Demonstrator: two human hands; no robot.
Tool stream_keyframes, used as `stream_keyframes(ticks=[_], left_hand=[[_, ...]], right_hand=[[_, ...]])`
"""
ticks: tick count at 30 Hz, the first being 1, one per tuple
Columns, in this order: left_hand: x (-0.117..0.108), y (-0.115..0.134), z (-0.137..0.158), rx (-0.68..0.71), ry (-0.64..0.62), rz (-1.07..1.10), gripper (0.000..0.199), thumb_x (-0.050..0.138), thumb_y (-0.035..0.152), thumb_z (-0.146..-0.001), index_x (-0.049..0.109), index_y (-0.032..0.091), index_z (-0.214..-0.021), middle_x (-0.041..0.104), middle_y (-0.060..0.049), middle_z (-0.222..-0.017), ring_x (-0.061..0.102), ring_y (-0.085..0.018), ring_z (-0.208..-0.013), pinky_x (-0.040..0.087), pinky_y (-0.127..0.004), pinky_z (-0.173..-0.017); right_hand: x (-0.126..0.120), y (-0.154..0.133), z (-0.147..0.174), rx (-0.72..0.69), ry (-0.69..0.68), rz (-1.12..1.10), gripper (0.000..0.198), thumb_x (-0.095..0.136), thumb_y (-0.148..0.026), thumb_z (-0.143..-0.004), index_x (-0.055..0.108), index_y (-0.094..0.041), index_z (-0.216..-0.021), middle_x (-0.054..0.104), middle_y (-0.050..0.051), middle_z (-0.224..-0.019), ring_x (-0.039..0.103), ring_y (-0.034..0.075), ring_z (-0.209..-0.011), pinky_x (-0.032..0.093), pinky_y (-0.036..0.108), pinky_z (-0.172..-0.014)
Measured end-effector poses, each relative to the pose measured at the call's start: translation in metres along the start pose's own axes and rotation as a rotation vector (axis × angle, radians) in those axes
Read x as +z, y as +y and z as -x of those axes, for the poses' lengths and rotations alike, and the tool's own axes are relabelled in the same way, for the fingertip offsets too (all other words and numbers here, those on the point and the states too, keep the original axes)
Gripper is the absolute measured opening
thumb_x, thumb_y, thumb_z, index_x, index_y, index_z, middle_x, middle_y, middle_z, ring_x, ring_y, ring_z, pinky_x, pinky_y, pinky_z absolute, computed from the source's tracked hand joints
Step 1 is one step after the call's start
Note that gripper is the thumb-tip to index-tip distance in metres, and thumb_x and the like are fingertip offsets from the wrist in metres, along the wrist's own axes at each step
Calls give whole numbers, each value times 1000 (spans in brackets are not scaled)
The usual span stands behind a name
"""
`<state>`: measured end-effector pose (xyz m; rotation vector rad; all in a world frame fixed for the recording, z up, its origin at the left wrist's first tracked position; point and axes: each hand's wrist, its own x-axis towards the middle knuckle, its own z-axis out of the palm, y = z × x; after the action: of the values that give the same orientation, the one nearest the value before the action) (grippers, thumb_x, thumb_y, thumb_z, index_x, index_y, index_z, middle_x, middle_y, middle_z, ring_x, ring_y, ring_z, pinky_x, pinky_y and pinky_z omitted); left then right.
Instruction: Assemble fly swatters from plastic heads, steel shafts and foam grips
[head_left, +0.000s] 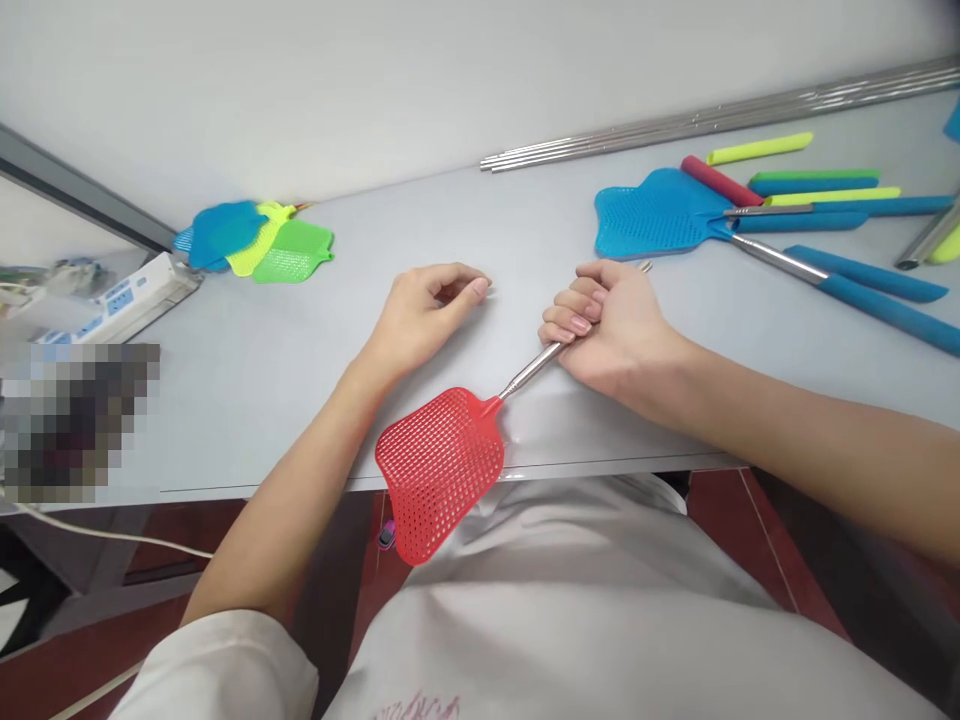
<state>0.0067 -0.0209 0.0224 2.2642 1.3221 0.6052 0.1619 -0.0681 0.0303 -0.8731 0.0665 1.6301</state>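
My right hand (611, 325) is wrapped round the metal handle of a red fly swatter (442, 465). The handle's bare end sticks out above my fist, and the perforated red head points down to the left, over the table's front edge. Left of it, just above the table, my left hand (431, 310) has its fingers curled and its thumb near the index fingertip. A tiny pale spot shows at those fingertips; what it is I cannot make out.
Blue fly swatters (652, 215) lie on the right among coloured tubes (814, 185). Metal rods (697, 120) run along the wall. Blue, yellow and green swatter heads (292, 250) are at the back left, near a white power strip (112, 300). The grey table's front edge (255, 490) is close to my body.
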Motion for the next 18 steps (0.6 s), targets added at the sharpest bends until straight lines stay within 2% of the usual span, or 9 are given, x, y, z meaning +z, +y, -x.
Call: stream_keyframes(ticks=[7,11,14,16,18], left_hand=[[0,-4,-3,-15,-48,-8,30,45,41,-77,65,22,-90,66,-1,-79,54,-14,-68,40,-25,-65],[0,-1,-1,18,-72,-35,31,45,43,-77,65,22,-87,66,-2,-85,52,-14,-68,38,-25,-63],[-2,10,4,69,-191,-26,30,49,44,-73,64,19,-80,63,-2,-81,50,-13,-66,37,-24,-60],[-3,18,8,103,-304,-23,30,47,44,-76,61,18,-73,60,-1,-74,50,-12,-66,37,-23,-61],[-2,24,11,154,-366,-41,31,45,45,-77,57,18,-66,57,0,-69,48,-11,-63,36,-23,-61]], right_hand=[[0,4,3,65,-3,33,37,37,-27,-79,9,-20,-55,11,-8,-38,13,5,-30,14,21,-33],[1,2,-2,20,10,-35,36,35,-26,-80,10,-20,-56,11,-8,-39,14,5,-31,15,21,-33],[2,-4,-7,-53,11,-112,35,33,-27,-81,10,-19,-56,11,-8,-39,14,5,-31,15,21,-33],[2,-7,-10,-115,2,-159,35,32,-27,-81,10,-19,-56,12,-8,-39,15,6,-31,16,21,-33],[2,-11,-13,-178,-4,-178,36,33,-29,-82,9,-19,-56,13,-7,-39,16,6,-31,17,21,-33]])
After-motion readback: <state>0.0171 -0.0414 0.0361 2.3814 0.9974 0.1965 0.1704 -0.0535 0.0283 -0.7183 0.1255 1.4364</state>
